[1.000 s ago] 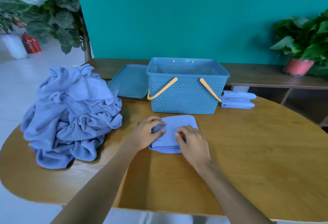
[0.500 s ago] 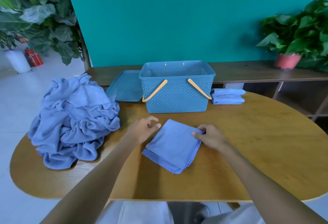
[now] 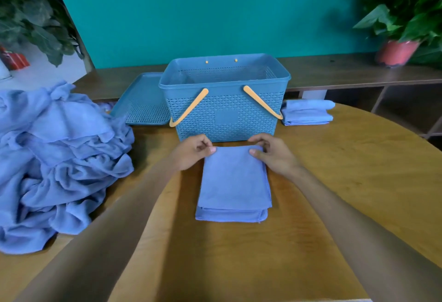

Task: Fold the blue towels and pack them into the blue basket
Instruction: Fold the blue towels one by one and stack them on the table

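Observation:
A folded blue towel (image 3: 233,182) lies flat on the round wooden table (image 3: 346,182), its long side running toward me. My left hand (image 3: 191,152) pinches its far left corner and my right hand (image 3: 270,152) pinches its far right corner. Just behind the towel stands the blue basket (image 3: 226,112) with two orange handles hanging down its front; its inside looks empty as far as I can see. A big heap of unfolded blue towels (image 3: 55,158) fills the table's left side. A small stack of folded blue towels (image 3: 307,115) lies right of the basket.
The basket's blue lid (image 3: 141,103) lies flat behind the heap, left of the basket. A low wooden shelf (image 3: 358,72) runs along the teal wall, with a potted plant (image 3: 401,26) at the right. Another large plant (image 3: 31,14) stands at the far left.
The folded towel, skewed before, now lies square in front of the basket. Both hands moved to its far edge and took hold of the two far corners.

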